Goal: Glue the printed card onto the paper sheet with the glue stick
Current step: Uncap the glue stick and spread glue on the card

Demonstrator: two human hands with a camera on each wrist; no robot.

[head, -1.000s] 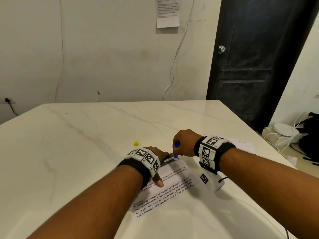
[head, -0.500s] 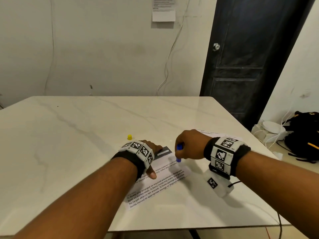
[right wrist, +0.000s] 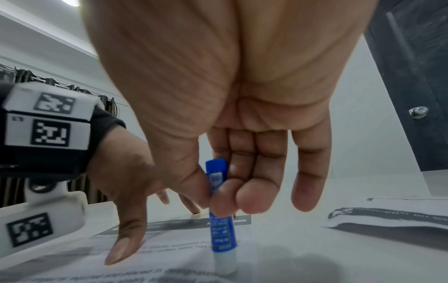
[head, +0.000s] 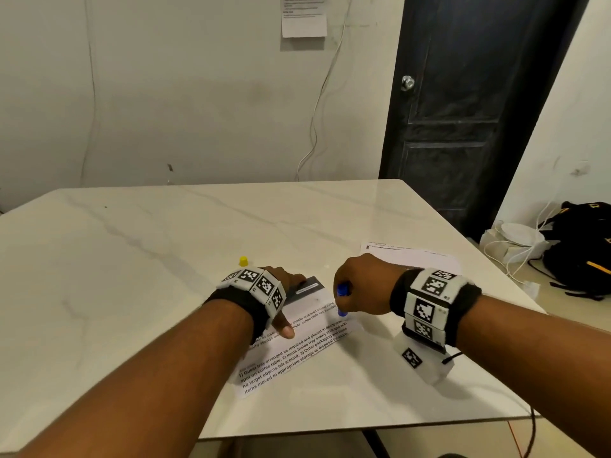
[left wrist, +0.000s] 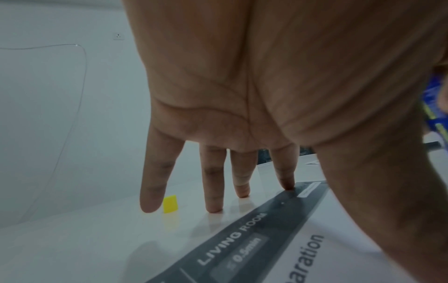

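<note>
Now the card (head: 299, 328) lies flat on the bench (head: 132, 259), its dark header strip at the far edge. On it the left hand (head: 281, 292) is spread, fingers (left wrist: 213, 183) straight and fanned; the index tip presses the dark strip, the other tips touch the bench just beyond the card, and the thumb lies on the printed text. The right hand (head: 360, 285) pinches the glue stick (right wrist: 221, 220) between thumb and curled fingers (little finger left straight), holding it upright with its pale tip down on the card's right part. Beyond the card's far left corner stands a yellow cap (head: 243, 261). Another sheet (head: 410, 256) lies right of the card, apart from it.
</note>
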